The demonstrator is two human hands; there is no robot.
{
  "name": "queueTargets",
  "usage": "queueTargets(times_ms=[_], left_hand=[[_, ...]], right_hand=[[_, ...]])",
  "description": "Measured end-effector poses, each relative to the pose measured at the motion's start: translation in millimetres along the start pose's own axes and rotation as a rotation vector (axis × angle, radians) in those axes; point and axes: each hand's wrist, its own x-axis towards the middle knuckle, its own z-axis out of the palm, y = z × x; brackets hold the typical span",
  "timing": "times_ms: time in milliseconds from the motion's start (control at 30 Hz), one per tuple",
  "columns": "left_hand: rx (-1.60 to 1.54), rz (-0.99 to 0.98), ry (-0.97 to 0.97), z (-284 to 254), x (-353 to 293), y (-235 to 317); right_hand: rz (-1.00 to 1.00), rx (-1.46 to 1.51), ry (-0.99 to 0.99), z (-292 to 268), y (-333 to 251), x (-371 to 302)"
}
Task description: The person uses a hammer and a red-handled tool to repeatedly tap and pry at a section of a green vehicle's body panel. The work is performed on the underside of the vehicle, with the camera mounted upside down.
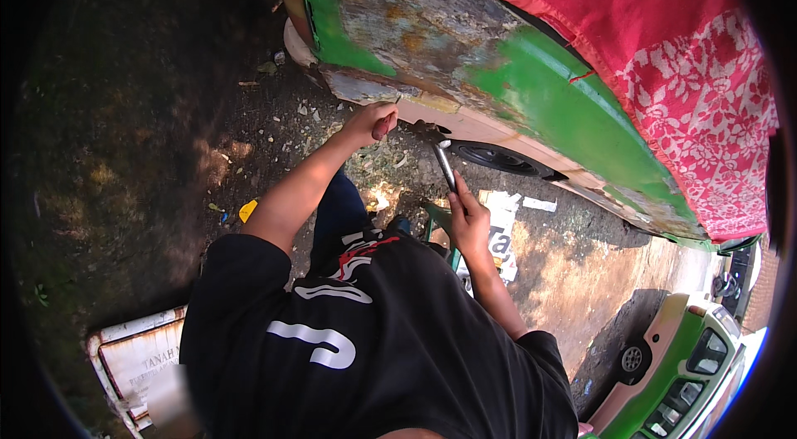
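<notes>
My left hand [363,125] is closed around a tool with a reddish-brown handle [382,127]. Its thin far end meets the lower edge of a vehicle body [432,104], and I cannot make out its exact kind. In my right hand [471,221] is a hammer [447,167] with a metal shaft, its head just right of the left hand and close to the same edge. The body panel above shows green paint [544,86] and large bare, rust-stained, greyish patches [398,3].
A red flowered cloth [664,65] drapes over the vehicle. Below its edge sits a dark wheel [502,158]. Debris and a yellow scrap [247,211] lie on the ground. A white rusty-framed sign [137,356] is at lower left, and a green-and-cream van [664,364] at lower right.
</notes>
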Motion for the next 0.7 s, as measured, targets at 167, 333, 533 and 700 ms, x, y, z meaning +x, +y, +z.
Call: queueTargets(times_ms=[167, 333, 533, 700], left_hand=[[0.034, 0.09, 0.08, 10.8, -3.9, 12.4], [-0.082, -0.008, 0.066, 9.0, -6.3, 18.8], [0.028, 0.02, 0.14, 9.5, -10.0, 18.3], [-0.005, -0.037, 0.155, 8.3, -14.6, 10.7]], right_hand=[[0.028, 0.019, 0.02, -3.4, 0.8, 2.6], [0.138, 0.065, -0.002, -7.9, -4.9, 2.6], [0.204, 0.114, 0.014, -1.0, 22.4, 0.9], [0.178, 0.136, 0.006, 0.9, 21.0, 1.3]])
